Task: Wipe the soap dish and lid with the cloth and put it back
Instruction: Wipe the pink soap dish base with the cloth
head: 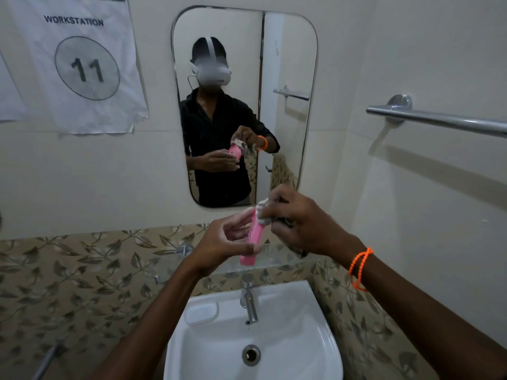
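- Left grip holds the pink soap dish part edge-on, above the sink and in front of the glass shelf.
- Right grip is clenched round the cloth, pressing it on the top end of the pink part.
- Judgement: wiping is mid-step. Nothing is back in place yet.
- Can't tell if the pink part is the dish or the lid; only its edge shows.
- No second pink part in view. A pale tray-like shape lies on the sink rim left of the tap; could be a moulded recess, unclear.
- Most of the cloth is hidden inside the right grip. The mirror shows the same hold, but too small for detail.
- Where it goes back is unclear; shelf likely, a guess.
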